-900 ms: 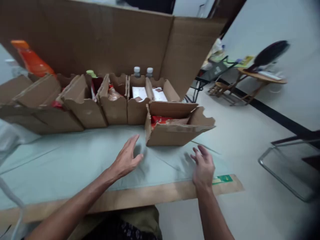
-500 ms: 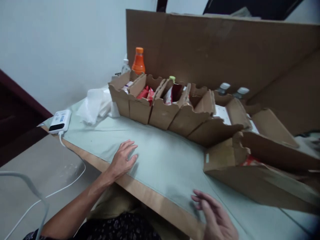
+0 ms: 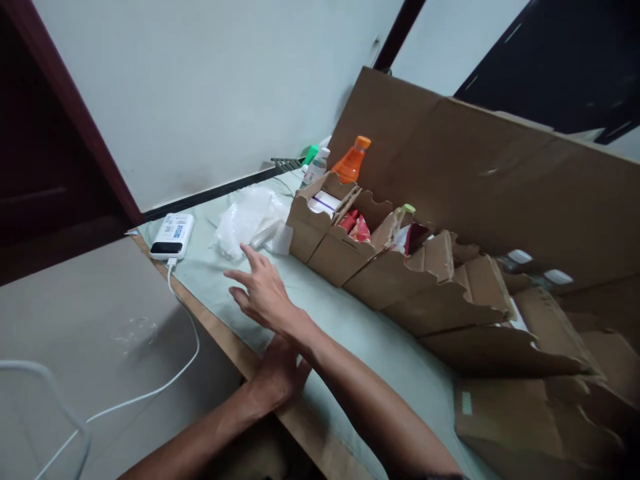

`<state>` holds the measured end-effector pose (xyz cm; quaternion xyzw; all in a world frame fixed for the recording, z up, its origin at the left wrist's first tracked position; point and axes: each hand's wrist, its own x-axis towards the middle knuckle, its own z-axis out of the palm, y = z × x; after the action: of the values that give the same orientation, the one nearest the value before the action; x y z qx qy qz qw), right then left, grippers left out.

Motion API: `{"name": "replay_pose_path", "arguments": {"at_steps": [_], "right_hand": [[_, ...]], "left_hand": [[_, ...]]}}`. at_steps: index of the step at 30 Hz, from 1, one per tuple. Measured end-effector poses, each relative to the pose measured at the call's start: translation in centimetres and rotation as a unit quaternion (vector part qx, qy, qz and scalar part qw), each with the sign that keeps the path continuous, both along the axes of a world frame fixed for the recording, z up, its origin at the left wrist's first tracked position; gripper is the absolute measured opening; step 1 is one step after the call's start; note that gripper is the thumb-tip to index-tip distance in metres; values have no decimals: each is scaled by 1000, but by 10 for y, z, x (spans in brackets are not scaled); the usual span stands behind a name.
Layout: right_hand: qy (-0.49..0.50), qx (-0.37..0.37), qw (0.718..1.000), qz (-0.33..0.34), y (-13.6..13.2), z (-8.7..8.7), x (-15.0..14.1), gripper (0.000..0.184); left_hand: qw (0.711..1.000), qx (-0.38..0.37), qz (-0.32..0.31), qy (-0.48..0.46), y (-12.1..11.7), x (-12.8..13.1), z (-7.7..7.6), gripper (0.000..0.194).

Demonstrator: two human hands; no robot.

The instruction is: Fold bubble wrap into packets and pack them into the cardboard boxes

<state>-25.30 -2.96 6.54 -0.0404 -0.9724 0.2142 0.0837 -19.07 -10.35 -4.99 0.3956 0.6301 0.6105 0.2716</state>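
Note:
My right hand (image 3: pixel 263 287) reaches across to the left with its fingers spread and nothing in them. Just beyond its fingertips is a crumpled pile of clear plastic bags (image 3: pixel 250 217) on the pale green cloth (image 3: pixel 345 340). Beneath my right forearm, at the wooden table edge, is my left hand (image 3: pixel 280 373). The right arm crosses over it and hides most of its fingers, so its grip does not show.
A row of cardboard bins (image 3: pixel 360 260) holds boxes and red packets. An orange bottle (image 3: pixel 351 160) and a clear bottle (image 3: pixel 316 167) stand behind it. At left lies a white power bank (image 3: pixel 173 233) with a white cable (image 3: pixel 193 363). A cardboard panel (image 3: pixel 475 153) rises behind.
My right hand has swung from the lower right over to the left, crossing above my left hand, towards the plastic bags. The view has turned left and tilted.

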Motion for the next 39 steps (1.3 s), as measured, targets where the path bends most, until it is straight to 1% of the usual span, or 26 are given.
{"name": "replay_pose_path", "arguments": {"at_steps": [2, 3, 4, 5, 6, 7, 8, 9, 11, 13, 14, 16, 18, 19, 21, 22, 23, 24, 25, 27, 29, 31, 33, 35, 37, 39], "right_hand": [[-53, -7, 999, -5, 3, -6, -48, 43], [-69, -21, 997, -15, 6, -8, -64, 48], [-79, -34, 996, -27, 9, -10, -73, 53], [-74, -50, 995, -40, 13, -10, -76, 55], [-50, -72, 995, -55, 17, -9, -72, 55], [-5, -102, 992, -70, 21, -6, -61, 52], [53, -140, 985, -88, 25, -2, -43, 48], [119, -190, 968, -111, 28, 3, -21, 45], [241, -295, 909, -170, 35, 11, 36, 40], [309, -374, 840, -244, 39, 14, 98, 40], [325, -403, 807, -284, 38, 11, 129, 40], [332, -436, 752, -366, 31, -4, 187, 39], [332, -451, 702, -441, 14, -29, 236, 37], [334, -457, 675, -473, 4, -42, 257, 36], [343, -468, 626, -520, -17, -67, 291, 37], [348, -472, 607, -536, -26, -77, 304, 37], [353, -474, 593, -547, -34, -84, 317, 38], [356, -472, 586, -555, -39, -88, 327, 38], [358, -468, 585, -558, -43, -90, 337, 38], [352, -459, 600, -552, -44, -87, 352, 36], [331, -451, 633, -535, -37, -81, 363, 34], [304, -432, 673, -518, -25, -74, 367, 32], [275, -391, 715, -509, -7, -71, 369, 32], [239, -335, 757, -508, 13, -70, 370, 33], [204, -294, 781, -512, 30, -71, 375, 35], [189, -260, 789, -524, 37, -72, 385, 39]], "left_hand": [[1000, 9, 2, 22, -1, -2, 1, 36], [999, 15, 5, 31, -1, -2, 2, 38], [999, 19, 8, 34, -1, -3, 3, 40], [999, 22, 12, 33, -2, -3, 3, 41], [999, 25, 18, 27, -2, -3, 4, 41], [999, 27, 27, 17, -2, -3, 4, 41], [999, 30, 38, 2, -2, -3, 4, 41], [998, 33, 50, -16, -3, -4, 4, 41], [995, 39, 65, -62, -7, -9, 3, 44], [990, 42, 67, -116, -11, -18, 4, 46], [987, 41, 62, -144, -12, -22, 5, 46], [979, 36, 43, -194, -14, -29, 11, 50], [968, 22, 6, -250, -12, -29, 22, 60], [954, 5, -23, -299, -10, -26, 28, 64], [911, -44, -77, -402, -6, -15, 39, 69], [893, -69, -95, -434, -5, -7, 44, 71], [885, -92, -106, -444, -3, 0, 47, 74], [889, -109, -111, -432, -2, 7, 50, 78], [898, -124, -114, -407, -1, 13, 51, 82], [919, -149, -119, -345, 2, 24, 53, 91], [935, -164, -125, -288, 4, 33, 55, 94], [947, -169, -127, -241, 4, 41, 56, 95], [955, -171, -124, -209, -1, 48, 55, 96], [960, -176, -118, -181, -9, 52, 52, 96], [964, -186, -117, -150, -19, 49, 47, 96], [969, -198, -110, -99, -28, 40, 43, 94]]}}
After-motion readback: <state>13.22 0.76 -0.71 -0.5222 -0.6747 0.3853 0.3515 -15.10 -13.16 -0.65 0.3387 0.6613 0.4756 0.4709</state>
